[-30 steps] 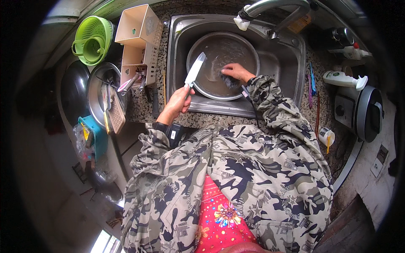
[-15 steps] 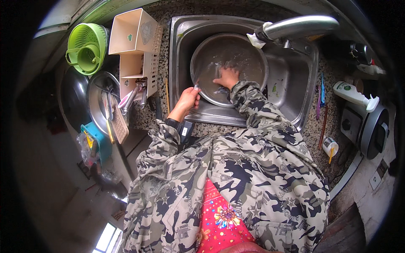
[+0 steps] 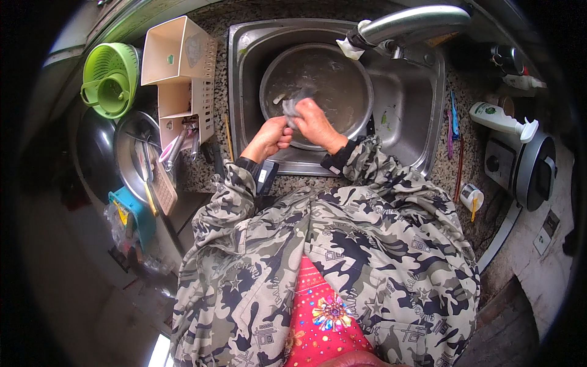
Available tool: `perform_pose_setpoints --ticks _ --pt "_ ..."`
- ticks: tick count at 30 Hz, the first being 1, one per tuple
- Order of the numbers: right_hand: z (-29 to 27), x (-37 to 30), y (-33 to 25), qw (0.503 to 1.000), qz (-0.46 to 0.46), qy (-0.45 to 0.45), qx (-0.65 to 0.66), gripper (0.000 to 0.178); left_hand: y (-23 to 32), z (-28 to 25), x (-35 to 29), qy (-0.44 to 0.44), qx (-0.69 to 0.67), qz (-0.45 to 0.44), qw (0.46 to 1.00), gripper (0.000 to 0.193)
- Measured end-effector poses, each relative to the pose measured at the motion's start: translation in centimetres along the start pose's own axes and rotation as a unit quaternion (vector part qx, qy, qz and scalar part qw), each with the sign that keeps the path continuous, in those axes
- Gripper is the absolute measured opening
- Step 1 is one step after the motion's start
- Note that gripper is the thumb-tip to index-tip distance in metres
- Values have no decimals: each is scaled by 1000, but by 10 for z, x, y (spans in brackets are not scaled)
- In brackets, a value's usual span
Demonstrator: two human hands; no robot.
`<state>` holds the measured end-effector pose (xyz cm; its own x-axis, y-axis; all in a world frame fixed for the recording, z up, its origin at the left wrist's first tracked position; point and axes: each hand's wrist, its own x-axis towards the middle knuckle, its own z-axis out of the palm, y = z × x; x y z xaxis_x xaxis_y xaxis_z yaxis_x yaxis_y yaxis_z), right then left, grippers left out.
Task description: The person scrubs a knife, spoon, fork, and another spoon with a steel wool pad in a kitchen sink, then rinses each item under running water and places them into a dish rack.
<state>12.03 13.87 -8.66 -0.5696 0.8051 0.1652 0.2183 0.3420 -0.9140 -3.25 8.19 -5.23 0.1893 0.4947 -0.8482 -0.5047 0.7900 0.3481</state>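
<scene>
A round metal basin [image 3: 369,116] of murky water sits in the left part of the steel sink. My right hand [image 3: 315,125] is closed around a grey, limp, cloth-like piece [image 3: 292,109], partly blurred, above the basin's near left side. Touching it from the left, my left hand [image 3: 272,137] is closed with its fingers curled at the basin's rim. What lies between its fingertips is hidden. A small pale piece [image 3: 279,98] shows against the water just beyond the hands.
A curved faucet [image 3: 409,27] reaches over the sink [image 3: 406,92] from the far right. On the left stand a cream utensil rack [image 3: 168,52], green strainers [image 3: 113,79] and metal pans [image 3: 95,150]. A spray bottle [image 3: 498,117] and a white cup [image 3: 471,197] are on the right.
My right hand has come up out of the water with the grey piece and moved left to meet my left hand. The view has shifted slightly.
</scene>
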Motion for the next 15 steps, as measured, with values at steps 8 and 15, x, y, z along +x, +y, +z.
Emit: perform_pose_setpoints --ticks 8,15 --pt "-15 3 52 904 325 58 271 23 -8 12 -47 200 460 355 789 28" --pt "-48 -2 -27 771 249 -57 583 25 -14 38 -66 296 488 520 635 28"
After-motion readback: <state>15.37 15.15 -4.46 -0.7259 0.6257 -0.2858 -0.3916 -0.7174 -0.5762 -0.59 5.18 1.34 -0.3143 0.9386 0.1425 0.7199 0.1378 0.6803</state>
